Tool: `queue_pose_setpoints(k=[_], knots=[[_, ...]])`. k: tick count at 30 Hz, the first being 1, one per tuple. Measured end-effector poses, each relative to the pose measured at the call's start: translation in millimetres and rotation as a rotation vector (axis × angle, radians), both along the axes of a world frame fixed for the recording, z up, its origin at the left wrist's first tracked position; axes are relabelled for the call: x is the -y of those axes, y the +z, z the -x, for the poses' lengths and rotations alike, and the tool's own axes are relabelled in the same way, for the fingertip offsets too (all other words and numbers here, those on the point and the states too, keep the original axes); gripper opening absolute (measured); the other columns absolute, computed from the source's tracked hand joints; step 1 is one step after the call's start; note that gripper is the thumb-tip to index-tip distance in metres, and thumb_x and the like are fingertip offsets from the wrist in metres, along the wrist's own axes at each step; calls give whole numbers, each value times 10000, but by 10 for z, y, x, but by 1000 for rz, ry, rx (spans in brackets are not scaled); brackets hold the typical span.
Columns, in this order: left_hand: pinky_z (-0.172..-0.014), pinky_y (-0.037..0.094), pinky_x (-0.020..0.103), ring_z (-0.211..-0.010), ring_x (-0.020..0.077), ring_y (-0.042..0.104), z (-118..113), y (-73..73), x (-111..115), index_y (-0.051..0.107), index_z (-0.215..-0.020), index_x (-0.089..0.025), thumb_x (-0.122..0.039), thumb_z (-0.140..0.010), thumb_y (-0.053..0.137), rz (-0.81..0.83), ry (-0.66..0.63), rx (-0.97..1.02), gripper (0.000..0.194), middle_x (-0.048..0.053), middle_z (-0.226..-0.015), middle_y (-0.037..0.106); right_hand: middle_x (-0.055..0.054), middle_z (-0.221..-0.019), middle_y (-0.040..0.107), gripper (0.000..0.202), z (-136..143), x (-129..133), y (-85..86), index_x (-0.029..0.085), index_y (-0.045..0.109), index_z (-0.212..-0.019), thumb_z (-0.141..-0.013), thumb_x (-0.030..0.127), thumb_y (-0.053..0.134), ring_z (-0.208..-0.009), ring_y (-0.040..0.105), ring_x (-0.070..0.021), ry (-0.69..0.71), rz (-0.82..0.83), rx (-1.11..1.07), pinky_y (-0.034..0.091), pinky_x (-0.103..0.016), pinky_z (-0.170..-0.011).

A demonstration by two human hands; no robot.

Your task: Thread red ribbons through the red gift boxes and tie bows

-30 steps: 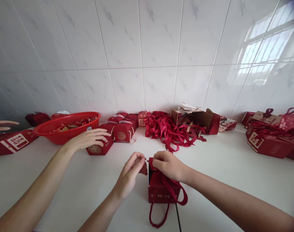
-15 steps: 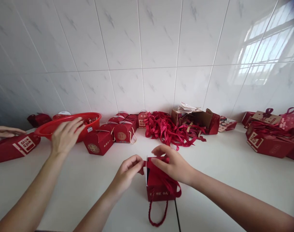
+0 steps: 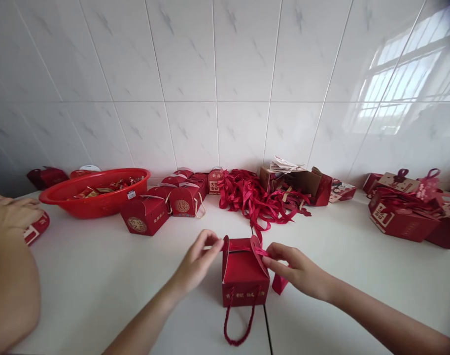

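Observation:
A small red gift box (image 3: 243, 293) stands in front of me, its two curved side flaps raised and a braided red cord handle (image 3: 238, 341) lying toward me. My left hand (image 3: 200, 256) pinches at the outer edge of the left flap, where the red ribbon comes through; its end is mostly hidden by the fingers. On the other side, my right hand (image 3: 298, 268) pinches the red ribbon (image 3: 260, 252) beside the right flap. A loop of that ribbon hangs below the right fingers. The ribbon runs across between the flaps.
Behind the box lies a heap of red ribbons (image 3: 243, 192). Several finished-looking red boxes (image 3: 145, 217) and a red basin (image 3: 95, 204) of wrapped sweets stand left. More boxes (image 3: 398, 217) are piled right. At far left, a co-worker's hands (image 3: 14, 214) cover another box.
My right hand has moved from over the box to its right side, drawing the ribbon along. Both flaps now stand visible. The co-worker's hand has left the basin for the box at far left.

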State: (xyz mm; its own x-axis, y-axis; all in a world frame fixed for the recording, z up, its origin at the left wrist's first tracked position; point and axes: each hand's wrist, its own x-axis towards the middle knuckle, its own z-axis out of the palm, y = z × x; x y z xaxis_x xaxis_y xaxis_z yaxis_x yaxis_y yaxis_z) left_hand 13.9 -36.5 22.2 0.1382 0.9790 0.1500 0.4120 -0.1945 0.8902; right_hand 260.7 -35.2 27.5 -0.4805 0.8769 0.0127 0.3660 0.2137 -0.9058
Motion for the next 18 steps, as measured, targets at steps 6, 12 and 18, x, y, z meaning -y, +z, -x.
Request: queue_pose_setpoints(k=[6,12,18], knots=[[-657,394,252,-692,124,446,-160,-125,4,420,-876,-219,-517,-840,475,88,-19,29,305,-19,-824,461,62,-614,423,383,-4,-4,-79,183,449,-778,-788,542,584,-484,363,-59,-19,327,-264,275,-214,-472],[-520,206,251,-536,100,248,68,-55,-58,313,-549,-191,-545,-793,530,190,-155,-79,482,-58,-563,245,47,-598,442,224,-207,-98,-29,162,523,-764,-777,375,591,-460,233,-45,8,386,-153,114,-242,-465],[-505,180,245,-525,96,224,66,-86,-76,362,-607,-194,-595,-786,508,391,-149,77,462,-59,-590,271,9,-617,542,100,-227,-186,-211,158,531,-727,-720,206,444,-452,242,-59,49,378,-123,134,-242,-461]])
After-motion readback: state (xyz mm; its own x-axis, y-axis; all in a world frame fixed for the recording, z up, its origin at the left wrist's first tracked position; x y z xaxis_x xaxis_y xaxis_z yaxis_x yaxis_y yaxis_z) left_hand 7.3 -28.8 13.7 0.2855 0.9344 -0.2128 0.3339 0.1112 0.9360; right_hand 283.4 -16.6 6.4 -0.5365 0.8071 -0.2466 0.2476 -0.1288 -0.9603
